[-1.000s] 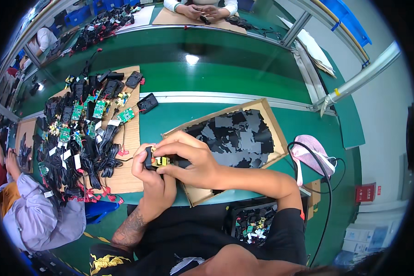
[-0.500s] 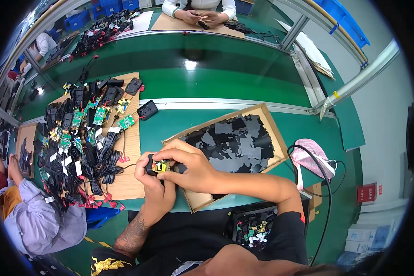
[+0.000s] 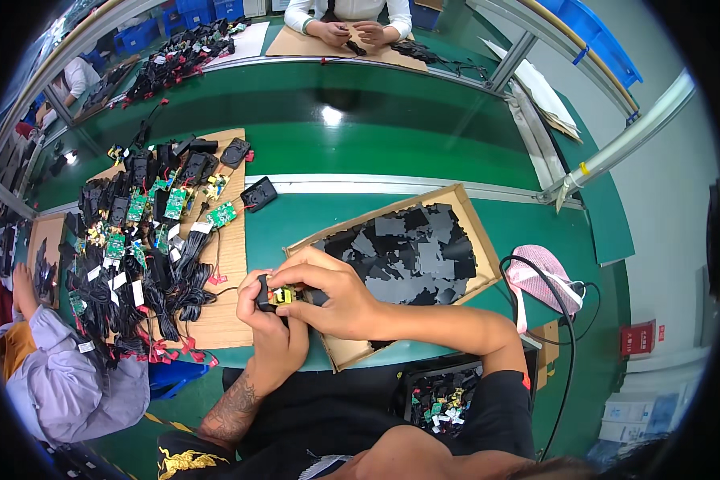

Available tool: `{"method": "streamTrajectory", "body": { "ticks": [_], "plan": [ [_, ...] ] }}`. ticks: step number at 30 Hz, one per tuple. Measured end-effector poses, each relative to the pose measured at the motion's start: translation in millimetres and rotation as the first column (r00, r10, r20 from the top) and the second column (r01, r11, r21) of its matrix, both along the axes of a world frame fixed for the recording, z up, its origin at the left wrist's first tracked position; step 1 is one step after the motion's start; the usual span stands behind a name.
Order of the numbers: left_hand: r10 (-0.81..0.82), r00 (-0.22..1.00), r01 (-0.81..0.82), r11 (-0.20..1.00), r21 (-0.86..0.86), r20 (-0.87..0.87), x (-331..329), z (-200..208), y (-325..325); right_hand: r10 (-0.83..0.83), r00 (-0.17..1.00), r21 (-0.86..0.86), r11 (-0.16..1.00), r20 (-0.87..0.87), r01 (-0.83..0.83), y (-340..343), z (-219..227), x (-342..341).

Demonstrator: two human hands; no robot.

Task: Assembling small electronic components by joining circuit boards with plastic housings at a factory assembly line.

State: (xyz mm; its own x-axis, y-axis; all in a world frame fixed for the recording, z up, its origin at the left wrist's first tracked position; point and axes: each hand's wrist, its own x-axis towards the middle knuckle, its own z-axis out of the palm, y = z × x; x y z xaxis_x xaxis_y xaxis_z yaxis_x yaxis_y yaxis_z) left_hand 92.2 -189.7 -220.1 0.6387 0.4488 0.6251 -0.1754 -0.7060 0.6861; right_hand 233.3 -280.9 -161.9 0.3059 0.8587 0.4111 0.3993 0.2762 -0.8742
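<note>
In the head view, the landmark is a shallow cardboard box (image 3: 482,244) with torn-looking black and grey sheets (image 3: 408,256) spread inside it. Just off the box's left end, both hands hold one partly open black adapter housing (image 3: 262,294), in which a yellow-wrapped component (image 3: 285,296) shows. The left hand (image 3: 278,340) grips the housing from the left and below, its fingers curled round the black shell. The right hand (image 3: 336,296), in front of the box's left part, pinches the same piece from the other side, with thumb and fingers at the yellow component. A dark piece shows under the right hand; what it is cannot be told.

Left of the box, a corrugated cardboard sheet (image 3: 230,324) carries a heap of black cords (image 3: 172,292), open adapter shells and green circuit boards (image 3: 176,204). Between that heap and the box, beyond the hands, lies a black half-shell (image 3: 258,194), with a green board (image 3: 221,214) near it. Right of the box are a pink mesh article (image 3: 536,276) and a thick black cable (image 3: 572,344). Below the box's near side sits a pile of small electronic parts (image 3: 448,400). Well beyond the box, a co-worker's hands (image 3: 332,34) hover about a small black piece (image 3: 356,48).
</note>
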Motion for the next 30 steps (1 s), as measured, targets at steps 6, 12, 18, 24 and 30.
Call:
{"method": "streamTrajectory", "body": {
  "ticks": [6, 12, 18, 24, 30],
  "plan": [
    [0.055, 0.998, -0.054, 0.998, 0.032, -0.009, -2.0, -3.2, -1.4, 0.001, 1.0, -0.062, 0.998, -0.02, -0.002, -0.3, -2.9, -1.9],
    [-0.018, 0.999, 0.022, 0.995, -0.096, 0.042, 6.6, -0.3, 0.1, -0.066, 0.996, 0.018, 0.998, -0.056, 0.067, 3.1, -2.2, 2.1],
    [-0.025, 0.997, 0.035, 0.99, -0.137, 0.069, 6.5, -3.4, 1.6, -0.078, 0.997, -0.016, 0.997, -0.024, 0.078, 6.0, -2.3, 1.5],
    [-0.047, 0.991, 0.061, 0.992, -0.114, 0.122, 9.2, 0.2, 0.6, -0.102, 0.992, 0.109, 0.99, 0.074, 0.094, 5.2, -4.6, -1.7],
    [0.014, 0.993, -0.009, 0.999, -0.042, 0.12, 8.1, -0.4, 2.4, -0.06, 0.965, -0.088, 0.995, -0.255, 0.038, 3.1, -2.7, -4.5]
  ]
}}
